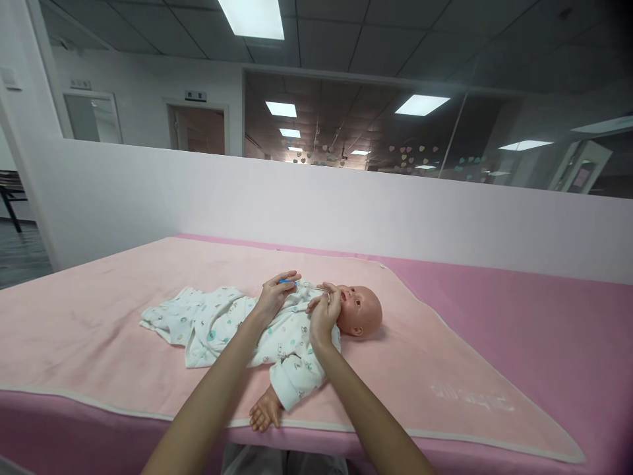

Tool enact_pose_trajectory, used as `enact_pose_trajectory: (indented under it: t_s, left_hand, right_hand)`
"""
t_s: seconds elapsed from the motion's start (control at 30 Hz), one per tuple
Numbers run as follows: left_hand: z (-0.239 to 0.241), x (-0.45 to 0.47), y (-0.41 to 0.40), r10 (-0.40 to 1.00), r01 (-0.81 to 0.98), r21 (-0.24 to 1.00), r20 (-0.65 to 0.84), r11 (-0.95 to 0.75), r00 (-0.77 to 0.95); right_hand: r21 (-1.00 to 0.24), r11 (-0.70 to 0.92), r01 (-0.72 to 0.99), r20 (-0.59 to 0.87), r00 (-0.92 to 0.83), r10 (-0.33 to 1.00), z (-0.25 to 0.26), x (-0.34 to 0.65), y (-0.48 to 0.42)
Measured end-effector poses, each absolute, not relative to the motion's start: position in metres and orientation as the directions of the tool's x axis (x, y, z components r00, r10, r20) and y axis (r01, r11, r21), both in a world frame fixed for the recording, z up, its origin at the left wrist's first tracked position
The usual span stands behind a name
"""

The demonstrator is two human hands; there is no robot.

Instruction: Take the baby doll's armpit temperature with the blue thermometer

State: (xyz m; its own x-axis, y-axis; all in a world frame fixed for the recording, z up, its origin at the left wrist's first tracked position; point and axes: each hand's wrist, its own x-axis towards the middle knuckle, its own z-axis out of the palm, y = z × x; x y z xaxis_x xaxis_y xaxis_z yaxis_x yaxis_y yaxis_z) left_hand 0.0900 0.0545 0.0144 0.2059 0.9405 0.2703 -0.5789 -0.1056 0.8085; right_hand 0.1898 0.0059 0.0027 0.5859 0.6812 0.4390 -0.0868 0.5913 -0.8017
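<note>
A baby doll (366, 305) lies on its back, its head to the right, in a white printed outfit (291, 333). Above the doll's chest, my left hand (277, 295) has its fingers around a slim blue object (287, 282) whose kind I cannot make out. My right hand (324, 315) is at the doll's neck and chin, with bent fingers close together. Something thin and pale shows near those fingertips, too small to name. One doll hand (266, 410) sticks out of its sleeve toward the near edge, between my forearms.
Under the doll spreads a peach mat (435, 369) with a pale border, laid over a pink padded surface (558, 316). A low white wall (346, 208) with glass above it runs along the back. At the far left stands a dark chair (12, 191).
</note>
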Motion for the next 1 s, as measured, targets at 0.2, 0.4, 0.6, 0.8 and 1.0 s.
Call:
enact_pose_trajectory:
  t_s: [0.2, 0.4, 0.6, 0.8, 1.0]
  left_hand:
    - [0.0141, 0.0905, 0.0548, 0.943, -0.582, 0.807, 0.262, -0.096, 0.208]
    - [0.0148, 0.0900, 0.0532, 0.942, -0.581, 0.808, 0.259, -0.093, 0.211]
    - [0.0130, 0.0907, 0.0555, 0.940, -0.600, 0.795, 0.270, -0.095, 0.209]
    - [0.0155, 0.0905, 0.0530, 0.945, -0.611, 0.788, 0.254, -0.078, 0.207]
    - [0.0166, 0.0894, 0.0515, 0.951, -0.609, 0.791, 0.232, -0.063, 0.203]
  right_hand:
    - [-0.797, 0.596, -0.097, 0.437, 0.588, 0.680, 0.0028, 0.1899, 0.0061]
    - [-0.790, 0.602, -0.114, 0.432, 0.592, 0.680, 0.0026, 0.1895, 0.0059]
    - [-0.785, 0.607, -0.124, 0.430, 0.596, 0.678, 0.0019, 0.1896, 0.0074]
    - [-0.807, 0.579, -0.112, 0.416, 0.588, 0.694, 0.0001, 0.1904, 0.0081]
    - [-0.822, 0.560, -0.106, 0.399, 0.594, 0.698, -0.0001, 0.1905, 0.0080]
